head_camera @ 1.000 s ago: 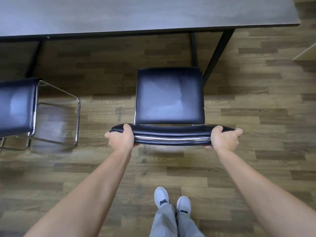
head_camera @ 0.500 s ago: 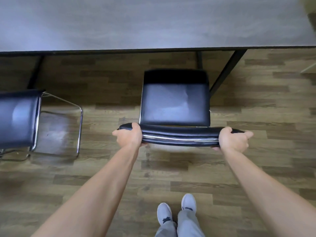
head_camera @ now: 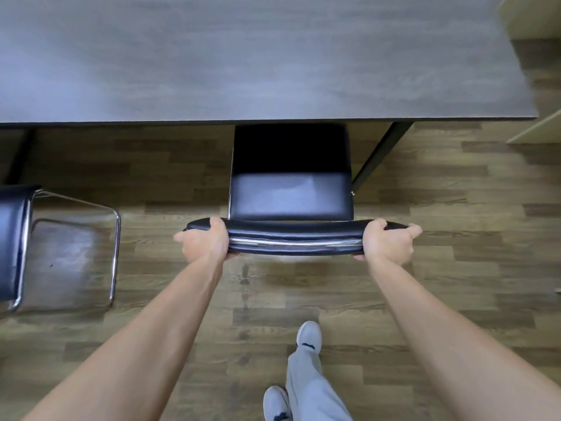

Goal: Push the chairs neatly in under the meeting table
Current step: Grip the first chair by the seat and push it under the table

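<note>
A black padded chair [head_camera: 290, 196] with a chrome frame stands in front of me, its seat's front edge under the edge of the dark grey meeting table [head_camera: 258, 62]. My left hand [head_camera: 206, 240] grips the left end of the chair's backrest [head_camera: 291, 238]. My right hand [head_camera: 387, 242] grips the right end, fingers curled over the top. A second black chair [head_camera: 13, 238] with a chrome sled base stands at the left, clear of the table, partly cut off by the frame.
A black table leg [head_camera: 381, 153] slants down just right of the chair's seat; another leg [head_camera: 19, 153] is at far left. Wood-pattern floor [head_camera: 455, 268] lies all around. Pale furniture [head_camera: 537, 129] shows at the right edge. My feet [head_camera: 308, 335] are behind the chair.
The chair has slid forward, so its seat front now lies under the table's edge. I have stepped forward with it; both hands keep their grip on the backrest.
</note>
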Action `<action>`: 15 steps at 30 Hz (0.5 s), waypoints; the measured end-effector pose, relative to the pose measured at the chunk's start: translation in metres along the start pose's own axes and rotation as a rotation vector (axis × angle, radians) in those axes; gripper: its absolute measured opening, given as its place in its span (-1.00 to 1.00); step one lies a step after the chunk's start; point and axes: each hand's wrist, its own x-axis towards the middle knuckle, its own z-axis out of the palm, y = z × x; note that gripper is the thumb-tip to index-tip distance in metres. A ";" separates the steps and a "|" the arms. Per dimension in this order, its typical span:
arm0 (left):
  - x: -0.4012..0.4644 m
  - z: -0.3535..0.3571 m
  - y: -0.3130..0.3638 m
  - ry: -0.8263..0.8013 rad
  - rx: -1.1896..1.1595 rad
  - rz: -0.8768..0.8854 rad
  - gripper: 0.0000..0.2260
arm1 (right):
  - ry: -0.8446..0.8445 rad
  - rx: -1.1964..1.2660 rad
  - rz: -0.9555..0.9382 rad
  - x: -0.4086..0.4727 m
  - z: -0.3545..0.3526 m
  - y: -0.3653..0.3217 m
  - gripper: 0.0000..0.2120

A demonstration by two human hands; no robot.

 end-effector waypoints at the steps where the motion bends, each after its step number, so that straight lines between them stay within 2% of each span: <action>1: 0.002 0.004 0.005 0.002 -0.003 -0.004 -0.55 | 0.001 -0.003 0.003 0.005 0.003 -0.005 -0.54; 15: 0.014 0.033 0.053 -0.012 -0.026 -0.039 -0.58 | -0.038 0.030 -0.011 0.025 0.023 -0.055 -0.56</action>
